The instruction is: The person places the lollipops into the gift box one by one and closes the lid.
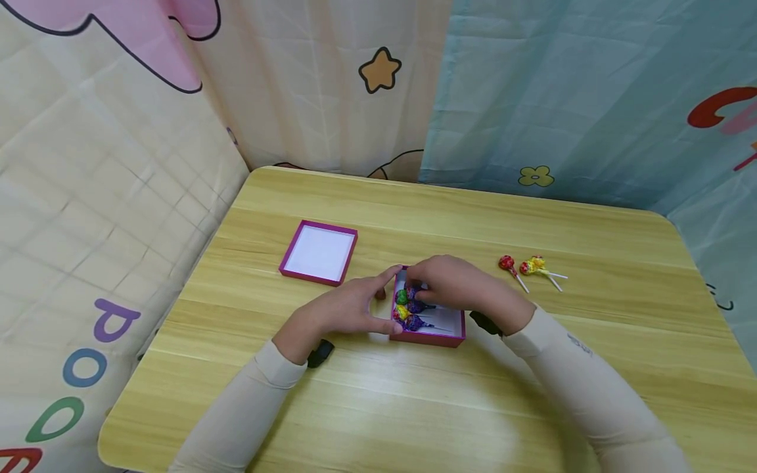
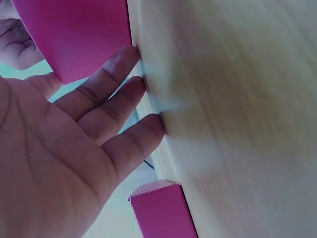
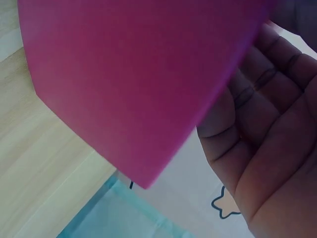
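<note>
Table [image 1: 367, 407]: pale wood, carrying the lot!
Box [image 1: 432, 339]: pink, mid-table, topless.
Lid [image 1: 319, 253]: ten o'clock from the box, white inside up.
Left hand [image 1: 351, 305]: at nine, my thumb and forefinger spread wide, touching two corners.
Right hand [image 1: 451, 281]: in at one, fingers bent down among boxed lollipops [image 1: 414, 322]; pinching one? I couldn't tell.
Loose lollipops [image 1: 535, 265]: out at two!
</note>
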{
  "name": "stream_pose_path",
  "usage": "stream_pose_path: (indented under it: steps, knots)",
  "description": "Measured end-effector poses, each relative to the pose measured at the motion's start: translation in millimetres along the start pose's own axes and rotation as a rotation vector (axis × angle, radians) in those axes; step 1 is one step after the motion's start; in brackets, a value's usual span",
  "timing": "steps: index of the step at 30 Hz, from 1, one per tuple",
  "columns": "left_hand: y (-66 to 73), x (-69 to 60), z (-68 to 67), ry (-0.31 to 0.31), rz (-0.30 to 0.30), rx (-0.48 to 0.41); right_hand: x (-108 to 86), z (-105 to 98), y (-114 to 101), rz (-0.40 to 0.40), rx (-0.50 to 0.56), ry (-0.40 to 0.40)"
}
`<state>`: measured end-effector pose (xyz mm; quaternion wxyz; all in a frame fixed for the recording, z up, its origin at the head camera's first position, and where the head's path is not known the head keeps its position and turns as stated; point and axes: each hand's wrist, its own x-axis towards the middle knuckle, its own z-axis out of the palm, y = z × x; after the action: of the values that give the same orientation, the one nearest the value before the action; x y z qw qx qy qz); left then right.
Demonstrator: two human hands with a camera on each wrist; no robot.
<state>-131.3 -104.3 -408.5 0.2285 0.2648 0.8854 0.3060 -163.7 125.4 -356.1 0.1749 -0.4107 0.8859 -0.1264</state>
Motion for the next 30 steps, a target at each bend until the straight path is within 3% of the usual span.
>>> stream_pose_path:
  steps: [12,30]
  knots:
    - [0.7,-0.5,-0.8,0.004,0.014,-0.002,7.0,2.9,-1.4,0.004,-0.074,-0.02]
    - [1.0,0.3,-0.9,-0.005,0.006,-0.007,4.3,5.7,-2.5,0.035,-0.122,0.011]
